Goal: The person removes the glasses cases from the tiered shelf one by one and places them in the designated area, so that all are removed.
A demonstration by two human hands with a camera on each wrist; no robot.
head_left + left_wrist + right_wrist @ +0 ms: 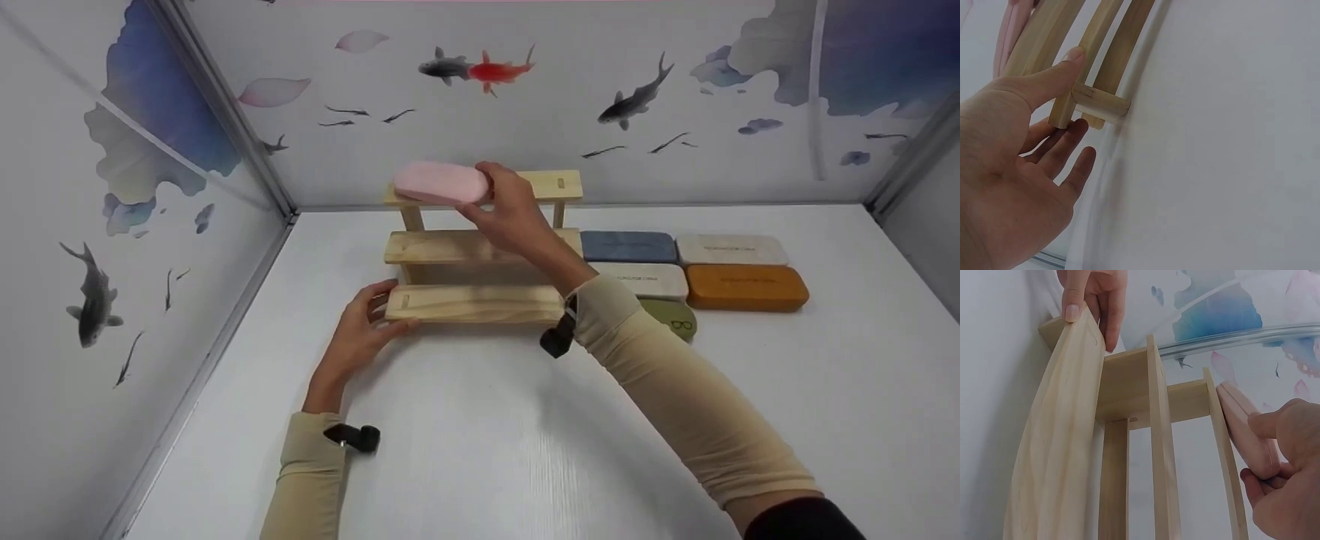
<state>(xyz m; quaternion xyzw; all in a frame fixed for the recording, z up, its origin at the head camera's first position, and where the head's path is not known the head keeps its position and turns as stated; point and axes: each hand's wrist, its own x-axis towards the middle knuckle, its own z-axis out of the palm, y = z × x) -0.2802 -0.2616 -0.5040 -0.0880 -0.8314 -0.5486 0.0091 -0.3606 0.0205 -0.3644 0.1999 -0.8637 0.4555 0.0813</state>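
A pink glasses case (441,182) lies lengthwise over the left part of the top tier of a three-tier wooden rack (480,247). My right hand (514,210) grips the case's right end between thumb and fingers. In the right wrist view the pink case (1248,430) is right at the top board's surface. My left hand (360,334) holds the left end of the bottom board, thumb on its front edge and fingers behind. The left wrist view shows that thumb (1067,64) pressed on the wooden board (1092,50). The middle and bottom tiers carry nothing.
Right of the rack lie several glasses cases: a blue one (628,247), a white one (649,280), a green one (671,319) partly behind the right sleeve, an off-white one (731,250) and an orange one (748,288). A printed wall (525,135) stands close behind the rack.
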